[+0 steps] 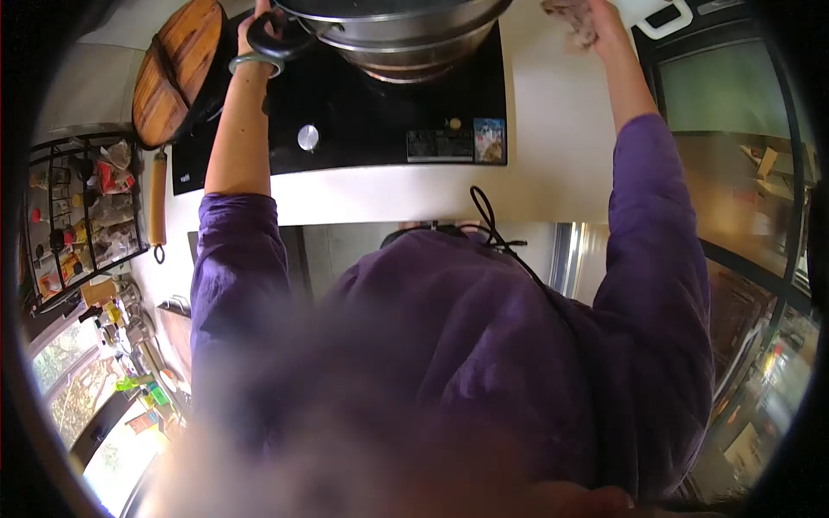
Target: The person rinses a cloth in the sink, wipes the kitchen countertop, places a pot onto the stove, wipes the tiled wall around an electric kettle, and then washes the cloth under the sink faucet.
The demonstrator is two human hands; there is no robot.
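At the top edge, my left hand (266, 19) is closed around the black side handle (285, 43) of a large steel pot (414, 39); some of its fingers are cut off by the frame. The pot stands on a black glass cooktop (363, 121), and its top runs out of view. A bangle (256, 63) circles my left wrist. Over the pale counter on the right, my right hand (610, 33) is closed on a crumpled brownish cloth (577, 22), apart from the pot.
A pan with a round wooden lid (177, 73) sits on the cooktop's left, its wooden handle (158, 203) jutting over the counter edge. Farther left is a black wire rack (65, 216) of packets. A white handle (669, 19) and glass-fronted panels (725, 95) are on the right.
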